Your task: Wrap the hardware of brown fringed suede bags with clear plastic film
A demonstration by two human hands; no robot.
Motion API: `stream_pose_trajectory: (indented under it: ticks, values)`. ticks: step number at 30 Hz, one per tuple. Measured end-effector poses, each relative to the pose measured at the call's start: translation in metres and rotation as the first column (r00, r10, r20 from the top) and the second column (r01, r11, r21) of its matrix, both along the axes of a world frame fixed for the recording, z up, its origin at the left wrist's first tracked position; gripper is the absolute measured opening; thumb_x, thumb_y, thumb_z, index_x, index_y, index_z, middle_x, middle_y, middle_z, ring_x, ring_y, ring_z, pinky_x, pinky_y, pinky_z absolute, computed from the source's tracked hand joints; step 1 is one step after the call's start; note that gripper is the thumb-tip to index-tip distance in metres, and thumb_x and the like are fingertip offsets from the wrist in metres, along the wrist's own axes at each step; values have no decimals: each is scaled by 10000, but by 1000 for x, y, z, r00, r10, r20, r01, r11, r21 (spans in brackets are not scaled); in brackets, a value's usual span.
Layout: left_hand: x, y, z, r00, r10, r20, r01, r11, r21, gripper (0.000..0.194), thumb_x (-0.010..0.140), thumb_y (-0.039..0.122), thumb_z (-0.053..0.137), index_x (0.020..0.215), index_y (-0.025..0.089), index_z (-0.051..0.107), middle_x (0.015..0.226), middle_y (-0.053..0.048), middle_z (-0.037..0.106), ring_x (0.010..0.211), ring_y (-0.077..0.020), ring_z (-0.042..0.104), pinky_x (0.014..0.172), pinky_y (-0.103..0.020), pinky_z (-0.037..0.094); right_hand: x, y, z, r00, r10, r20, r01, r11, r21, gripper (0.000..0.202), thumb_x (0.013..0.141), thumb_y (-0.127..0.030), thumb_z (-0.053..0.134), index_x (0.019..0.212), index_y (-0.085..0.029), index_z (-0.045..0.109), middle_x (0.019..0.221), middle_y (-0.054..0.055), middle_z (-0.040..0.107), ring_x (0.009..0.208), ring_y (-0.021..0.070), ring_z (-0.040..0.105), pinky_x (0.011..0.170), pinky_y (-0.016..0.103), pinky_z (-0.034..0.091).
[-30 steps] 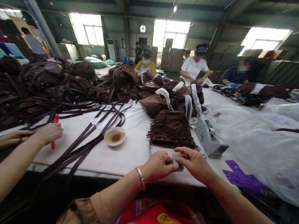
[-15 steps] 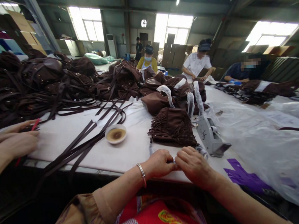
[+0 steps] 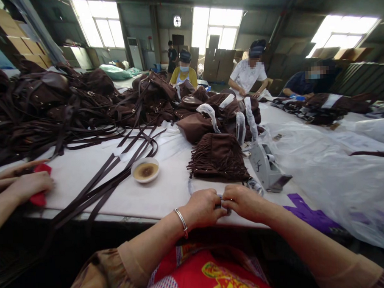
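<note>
My left hand, with a silver bangle at the wrist, is closed at the table's front edge. Fingertip to fingertip with it, my right hand is closed too. Both pinch a narrow strap that seems wrapped in clear film, mostly hidden by my fingers. Just beyond them lies a dark brown fringed bag, flat on the white table. Bits of clear-wrapped strap show at the bag's two lower corners. A grey tape dispenser stands right of the bag.
A white bowl with brownish contents sits left of the bag, beside loose dark straps. Brown bags are heaped behind. Clear plastic sheets and purple plastic lie right. A co-worker's hands hold something red at left.
My hands have shifted slightly at the strap, the right one turning so its fingertips meet the left's. The co-worker's red item shows more fully. The whole view has moved a little.
</note>
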State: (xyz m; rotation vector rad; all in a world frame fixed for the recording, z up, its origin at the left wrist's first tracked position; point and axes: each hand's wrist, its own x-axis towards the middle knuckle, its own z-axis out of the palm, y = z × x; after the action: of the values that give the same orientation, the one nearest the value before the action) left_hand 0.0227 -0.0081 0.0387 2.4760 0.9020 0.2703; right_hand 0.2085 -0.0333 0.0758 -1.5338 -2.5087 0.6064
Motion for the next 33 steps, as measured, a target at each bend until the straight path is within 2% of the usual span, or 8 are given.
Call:
stream_pose_trajectory:
  ticks: [4, 9, 13, 17, 22, 25, 29, 33]
  values:
    - [-6, 3, -3, 1000, 7, 15, -6, 998, -70, 332, 870, 493, 588, 871, 198, 740, 777, -38, 541, 712, -171, 525, 655, -274, 389, -4, -6, -19, 998, 54, 29, -59, 978, 199, 233, 914, -168, 515, 712, -167, 632, 738, 43, 596, 696, 164, 542, 649, 290, 377]
    - [-11, 9, -11, 998, -3, 57, 13, 984, -178, 308, 824, 470, 660, 963, 202, 724, 911, -42, 505, 815, -174, 531, 768, -269, 439, -4, -12, -45, 993, 87, 75, -111, 897, 428, 252, 933, -141, 463, 715, -159, 588, 763, 76, 575, 753, 198, 499, 710, 332, 383]
    - [-4, 11, -19, 998, 12, 56, -2, 984, -177, 248, 848, 411, 644, 894, 183, 730, 886, -38, 492, 826, -176, 520, 805, -275, 441, -1, -17, -51, 989, 107, 101, -145, 839, 524, 272, 950, -154, 457, 715, -170, 595, 745, 67, 561, 737, 201, 462, 707, 343, 368]
    - [3, 15, -26, 986, 80, 144, -50, 977, -207, 233, 840, 362, 634, 784, 159, 733, 819, -23, 516, 782, -151, 514, 732, -244, 425, 2, -26, -51, 995, 92, 46, -102, 843, 527, 223, 967, -204, 468, 849, -160, 651, 828, 84, 602, 804, 214, 504, 751, 360, 400]
    - [3, 21, -12, 985, 118, 124, -56, 909, -413, 239, 797, 283, 574, 664, 125, 693, 515, 24, 498, 534, -105, 457, 527, -227, 348, 7, -34, -57, 994, 77, 80, -110, 745, 658, 232, 946, -200, 526, 1140, -157, 645, 1034, 130, 672, 958, 255, 571, 822, 405, 420]
    - [0, 24, 2, 985, 121, 123, -25, 807, -590, 250, 780, 337, 575, 730, 120, 689, 550, 16, 569, 501, -106, 507, 503, -224, 383, 11, -31, -61, 996, 54, 78, -94, 675, 732, 249, 932, -143, 533, 1149, -165, 653, 1036, 121, 693, 958, 252, 592, 819, 403, 417]
    - [0, 24, 8, 961, 208, 181, -13, 689, -725, 289, 750, 406, 612, 763, 122, 667, 589, 15, 568, 518, -104, 511, 505, -222, 409, 10, -29, -61, 998, 22, 53, -54, 654, 754, 268, 928, -133, 538, 1161, -182, 661, 1025, 108, 706, 954, 245, 606, 822, 399, 418]
    - [7, 20, 7, 967, 196, 165, -46, 766, -641, 305, 810, 404, 552, 710, 133, 652, 585, 16, 532, 509, -105, 488, 494, -227, 388, 8, -33, -53, 1000, 8, 6, -10, 647, 762, 246, 928, -154, 541, 1131, -191, 674, 981, 92, 709, 904, 229, 613, 792, 389, 436]
